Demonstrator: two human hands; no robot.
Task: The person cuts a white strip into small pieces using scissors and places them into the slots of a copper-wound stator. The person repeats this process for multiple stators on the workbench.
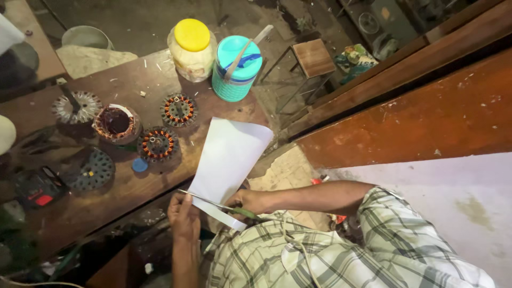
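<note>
My left hand (184, 214) pinches the lower left edge of a white sheet of paper (229, 152) held up over the front edge of a wooden workbench (122, 189). My right hand (252, 201) grips green-handled scissors (213, 204). Their blades lie across the bottom of the sheet, pointing left towards my left hand. Below the blades a narrow strip of the paper (223, 216) hangs partly cut off.
On the bench lie copper-wound motor stators (157, 144), (178, 109), (116, 122), perforated metal discs (90, 169), a small blue cap (140, 165) and a dark meter (37, 188). At its far end stand a yellow-lidded jar (192, 49) and a teal jug (234, 66). A small stool (313, 57) stands beyond.
</note>
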